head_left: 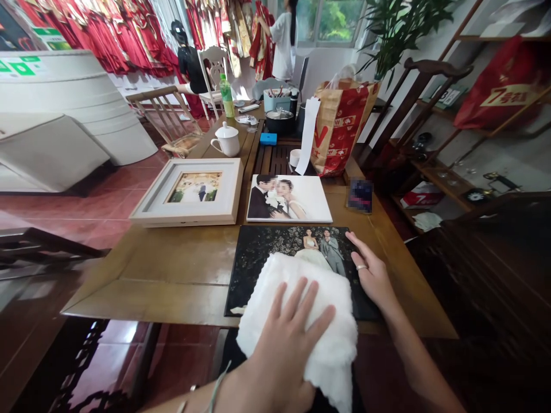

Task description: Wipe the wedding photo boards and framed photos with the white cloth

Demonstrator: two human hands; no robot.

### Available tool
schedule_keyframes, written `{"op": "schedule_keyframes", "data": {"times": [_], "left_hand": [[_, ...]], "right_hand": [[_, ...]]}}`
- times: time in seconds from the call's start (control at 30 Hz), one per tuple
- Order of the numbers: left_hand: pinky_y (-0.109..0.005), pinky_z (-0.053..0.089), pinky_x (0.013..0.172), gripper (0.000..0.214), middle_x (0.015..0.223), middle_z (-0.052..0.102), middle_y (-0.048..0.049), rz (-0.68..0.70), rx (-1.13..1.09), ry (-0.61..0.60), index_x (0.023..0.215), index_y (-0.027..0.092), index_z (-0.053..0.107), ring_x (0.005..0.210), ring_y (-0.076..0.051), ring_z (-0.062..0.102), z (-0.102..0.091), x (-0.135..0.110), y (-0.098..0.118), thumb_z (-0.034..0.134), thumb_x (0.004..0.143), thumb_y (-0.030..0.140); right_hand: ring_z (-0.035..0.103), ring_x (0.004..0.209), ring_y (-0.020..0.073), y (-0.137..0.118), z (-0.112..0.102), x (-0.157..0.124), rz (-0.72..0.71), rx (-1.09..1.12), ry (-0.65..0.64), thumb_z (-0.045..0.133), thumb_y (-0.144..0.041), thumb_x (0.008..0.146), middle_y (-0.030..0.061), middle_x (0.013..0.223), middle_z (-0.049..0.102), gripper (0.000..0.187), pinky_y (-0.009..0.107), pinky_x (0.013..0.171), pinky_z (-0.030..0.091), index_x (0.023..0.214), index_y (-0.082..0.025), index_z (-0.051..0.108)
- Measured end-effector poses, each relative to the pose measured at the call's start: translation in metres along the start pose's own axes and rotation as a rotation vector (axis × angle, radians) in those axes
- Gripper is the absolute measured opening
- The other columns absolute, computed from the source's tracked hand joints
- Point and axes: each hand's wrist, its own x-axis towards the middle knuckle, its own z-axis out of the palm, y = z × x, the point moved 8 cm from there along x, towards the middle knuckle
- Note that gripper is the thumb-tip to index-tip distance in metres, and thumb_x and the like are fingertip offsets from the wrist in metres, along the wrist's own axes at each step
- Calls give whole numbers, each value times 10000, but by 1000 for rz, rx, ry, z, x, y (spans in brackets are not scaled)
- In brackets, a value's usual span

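Note:
A dark photo panel (267, 252) showing a couple lies flat at the near edge of the wooden table (172, 275). A fluffy white cloth (301, 287) covers its lower part. My left hand (288, 338) presses flat on the cloth with fingers spread. Along the panel's right edge rests my right hand (372, 275), fingers stretched out, a ring on one finger.
Behind the panel lie a light photo print (288, 198) and a white framed picture (189, 192). Farther back are a lidded white cup (227, 139), a blue box (268, 138), a red shopping bag (342, 126) and a green bottle (226, 96). Dark wooden chairs stand right; two people are at the rear.

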Motion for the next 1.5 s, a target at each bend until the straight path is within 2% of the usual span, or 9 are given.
{"op": "schedule_keyframes", "data": {"times": [0.13, 0.4, 0.5, 0.63, 0.9, 1.0, 1.33, 1.4, 1.5], "left_hand": [[-549, 21, 1139, 886, 1582, 2, -69, -46, -126, -3, 1485, 317, 176, 1431, -303, -37, -16, 1, -11, 615, 720, 399], [-555, 75, 1128, 700, 1555, 182, -138, -279, 15, 198, 1462, 231, 298, 1428, -334, 86, -58, 80, -66, 531, 807, 313], [-567, 71, 1123, 680, 1551, 190, -145, -319, 69, 243, 1459, 212, 303, 1424, -344, 104, -66, 91, -80, 514, 819, 308], [-566, 33, 1125, 779, 1567, 127, -129, -268, 47, 182, 1470, 222, 275, 1430, -340, 33, -59, 71, -70, 553, 743, 256], [-607, -58, 1104, 1082, 1569, -106, -24, -92, -87, -17, 1493, 310, 148, 1422, -351, -71, -11, -21, -29, 543, 497, 166], [-602, -36, 1110, 1095, 1568, -110, -11, -91, -94, -22, 1490, 341, 137, 1425, -337, -64, -9, -27, -27, 534, 485, 160], [-551, 75, 1126, 777, 1562, 148, -132, -289, 80, 195, 1470, 242, 280, 1430, -332, 69, -61, 71, -74, 564, 747, 263], [-556, 89, 1122, 767, 1559, 157, -141, -321, 106, 219, 1471, 232, 276, 1426, -341, 90, -65, 77, -79, 560, 759, 258], [-555, 71, 1125, 824, 1568, 116, -131, -308, 93, 195, 1479, 234, 248, 1430, -334, 46, -60, 64, -72, 571, 721, 237]], "right_hand": [[368, 1376, 211, 0, 0, 0, 9, -5, 7, 409, -339, 924, 73, 1473, 431, 456, 425, 1159, 226, 1359, -230, 489], [343, 1389, 206, 8, 1, 2, -4, 42, -16, 433, -339, 924, 45, 1483, 420, 446, 419, 1162, 222, 1362, -271, 476], [346, 1388, 207, 11, 1, 2, -6, 43, -8, 433, -330, 925, 41, 1481, 423, 440, 426, 1162, 220, 1360, -279, 475], [350, 1386, 210, 10, 2, 2, -7, 28, -17, 425, -321, 927, 48, 1483, 419, 441, 428, 1161, 225, 1361, -265, 476], [350, 1385, 194, 2, 2, -1, 10, 6, -2, 400, -313, 933, 55, 1483, 418, 448, 393, 1167, 219, 1368, -239, 474], [352, 1384, 195, 1, 1, -1, 7, 12, 4, 403, -319, 933, 42, 1487, 414, 443, 395, 1168, 217, 1365, -252, 477], [339, 1390, 214, 10, 3, 0, 25, 96, -18, 486, -358, 911, 52, 1496, 397, 458, 406, 1158, 250, 1360, -265, 478], [332, 1393, 217, 11, 4, 1, 29, 129, -27, 505, -366, 904, 51, 1503, 385, 471, 401, 1153, 268, 1363, -266, 473], [330, 1394, 213, 12, 5, 1, 28, 134, -26, 502, -367, 907, 50, 1504, 384, 463, 402, 1156, 264, 1358, -265, 480]]}}
